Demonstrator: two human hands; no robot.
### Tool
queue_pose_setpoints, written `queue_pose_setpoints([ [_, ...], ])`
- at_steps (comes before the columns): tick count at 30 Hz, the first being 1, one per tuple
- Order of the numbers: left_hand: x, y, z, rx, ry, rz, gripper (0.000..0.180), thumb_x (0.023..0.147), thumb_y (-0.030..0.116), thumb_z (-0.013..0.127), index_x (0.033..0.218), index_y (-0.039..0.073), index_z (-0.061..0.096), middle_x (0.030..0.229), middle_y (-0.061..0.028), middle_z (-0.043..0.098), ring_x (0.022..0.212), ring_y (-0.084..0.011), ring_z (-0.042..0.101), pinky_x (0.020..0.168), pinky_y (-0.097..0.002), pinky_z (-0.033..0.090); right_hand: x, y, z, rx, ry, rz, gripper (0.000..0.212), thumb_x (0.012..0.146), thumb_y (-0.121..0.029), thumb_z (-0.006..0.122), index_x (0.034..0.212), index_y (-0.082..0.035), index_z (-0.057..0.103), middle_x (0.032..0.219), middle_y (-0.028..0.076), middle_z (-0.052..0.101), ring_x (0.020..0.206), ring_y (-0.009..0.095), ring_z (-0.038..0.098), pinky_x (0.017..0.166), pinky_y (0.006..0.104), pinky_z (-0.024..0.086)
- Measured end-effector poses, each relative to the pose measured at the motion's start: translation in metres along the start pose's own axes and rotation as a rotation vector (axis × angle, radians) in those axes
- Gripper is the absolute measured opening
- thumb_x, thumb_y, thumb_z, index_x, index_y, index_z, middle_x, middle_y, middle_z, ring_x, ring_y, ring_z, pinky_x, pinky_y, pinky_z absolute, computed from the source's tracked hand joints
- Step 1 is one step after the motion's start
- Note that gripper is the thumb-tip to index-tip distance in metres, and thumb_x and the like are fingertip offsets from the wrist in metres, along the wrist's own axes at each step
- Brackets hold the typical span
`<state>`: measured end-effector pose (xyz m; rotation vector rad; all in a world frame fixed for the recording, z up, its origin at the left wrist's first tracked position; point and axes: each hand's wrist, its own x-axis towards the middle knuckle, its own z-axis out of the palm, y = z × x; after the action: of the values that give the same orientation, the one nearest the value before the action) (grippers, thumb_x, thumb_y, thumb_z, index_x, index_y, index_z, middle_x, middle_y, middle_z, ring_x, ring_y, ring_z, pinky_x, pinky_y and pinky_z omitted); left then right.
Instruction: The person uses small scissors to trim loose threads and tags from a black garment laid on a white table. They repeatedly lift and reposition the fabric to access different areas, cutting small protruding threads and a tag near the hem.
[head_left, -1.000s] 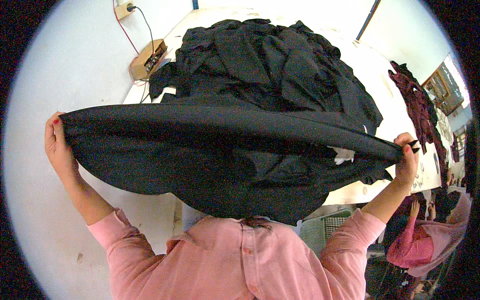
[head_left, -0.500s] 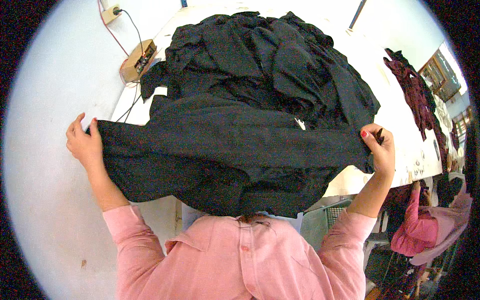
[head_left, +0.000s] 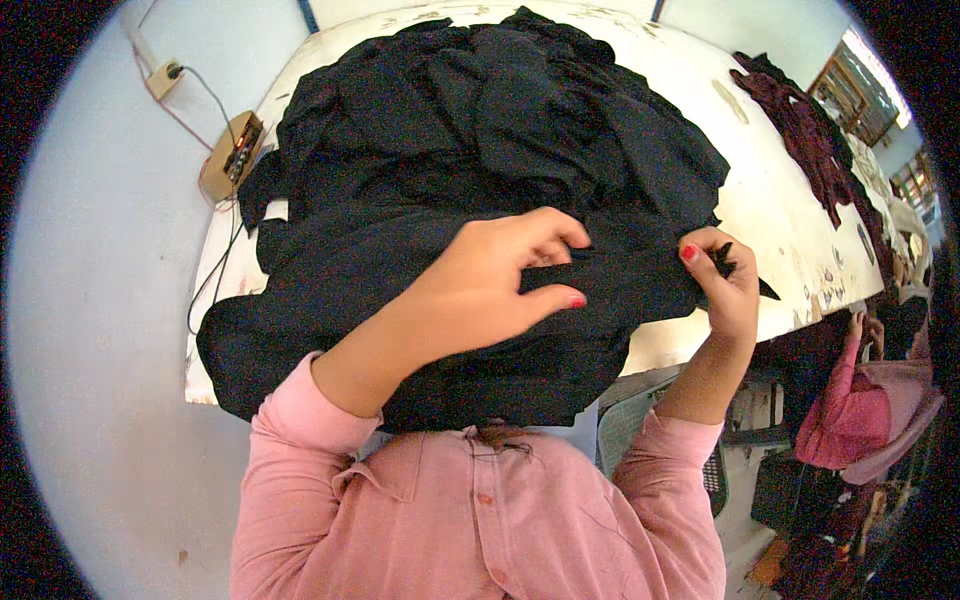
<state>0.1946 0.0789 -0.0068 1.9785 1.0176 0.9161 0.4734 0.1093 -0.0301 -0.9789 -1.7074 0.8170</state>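
A large black garment (head_left: 380, 370) lies across the near side of the table in front of me, its front part hanging toward my body. My right hand (head_left: 728, 280) pinches the garment's right end between thumb and fingers. A small dark pointed bit shows among those fingers; whether it is cloth or a tool cannot be made out. Over the middle of the cloth is my left hand (head_left: 500, 275), slightly blurred, with thumb and fingers apart and nothing plainly held. Behind the garment spreads a big heap of black cloth (head_left: 500, 100).
The white table (head_left: 770, 190) has dark marks on its right side. Maroon and dark cloth (head_left: 800, 130) lies along the far right. A brown box with wires (head_left: 232, 155) stands at the left wall, below a power socket (head_left: 163, 80). At right, a person in pink (head_left: 850, 420) works nearby.
My left hand has let go of the garment's left end and crossed to the right over the cloth. That end has dropped onto the table. The right hand keeps its pinch.
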Motion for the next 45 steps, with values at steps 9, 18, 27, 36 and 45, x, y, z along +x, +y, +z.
queue_pose_setpoints([
  [9, -0.009, -0.010, -0.003, -0.401, -0.032, -0.198, 0.049, 0.076, -0.001, 0.074, 0.118, 0.007, 0.050, 0.098, -0.0009, 0.064, 0.090, -0.0072, 0.058, 0.081, -0.0207, 0.045, -0.025, -0.036, 0.079, -0.457, 0.289, -0.382, 0.019, 0.068, -0.003, 0.077, 0.082, -0.006, 0.064, 0.079, 0.008, 0.061, 0.071, 0.025, 0.060, 0.062, 0.0347, 0.048],
  [18, -0.017, -0.016, 0.004, -0.169, 0.052, 0.005, 0.040, 0.079, -0.007, 0.064, 0.115, 0.006, 0.050, 0.096, -0.0028, 0.065, 0.086, -0.0071, 0.059, 0.071, -0.0192, 0.042, -0.026, -0.035, 0.097, -0.169, 0.060, -0.206, 0.011, 0.077, -0.003, 0.070, 0.085, -0.002, 0.063, 0.080, 0.008, 0.059, 0.065, 0.019, 0.059, 0.058, 0.0253, 0.046],
  [27, -0.018, -0.028, 0.006, -0.222, 0.040, -0.009, 0.027, 0.078, -0.008, 0.059, 0.103, 0.003, 0.054, 0.094, -0.0033, 0.062, 0.095, -0.0114, 0.062, 0.082, -0.0254, 0.049, -0.029, -0.028, 0.083, 1.109, -0.161, 0.117, 0.023, 0.089, -0.025, 0.067, 0.090, -0.006, 0.053, 0.088, 0.007, 0.052, 0.061, 0.008, 0.041, 0.049, 0.0202, 0.032],
  [36, -0.025, -0.033, -0.019, -0.375, -0.007, -0.125, 0.026, 0.077, -0.007, 0.059, 0.102, 0.002, 0.056, 0.097, -0.0040, 0.061, 0.093, -0.0111, 0.060, 0.083, -0.0254, 0.048, -0.054, 0.000, 0.023, 1.200, 0.024, 0.023, 0.021, 0.090, -0.016, 0.062, 0.087, -0.013, 0.042, 0.069, 0.000, 0.042, 0.049, 0.008, 0.034, 0.044, 0.0235, 0.028],
  [45, -0.027, -0.023, -0.020, -0.138, -0.097, 0.071, 0.027, 0.081, 0.009, 0.072, 0.106, 0.004, 0.064, 0.096, -0.0026, 0.064, 0.090, -0.0109, 0.058, 0.080, -0.0267, 0.046, -0.074, -0.010, -0.010, 1.384, 0.343, -0.084, 0.007, 0.101, -0.013, 0.042, 0.094, -0.012, 0.042, 0.075, -0.001, 0.044, 0.055, 0.006, 0.035, 0.048, 0.0200, 0.030],
])
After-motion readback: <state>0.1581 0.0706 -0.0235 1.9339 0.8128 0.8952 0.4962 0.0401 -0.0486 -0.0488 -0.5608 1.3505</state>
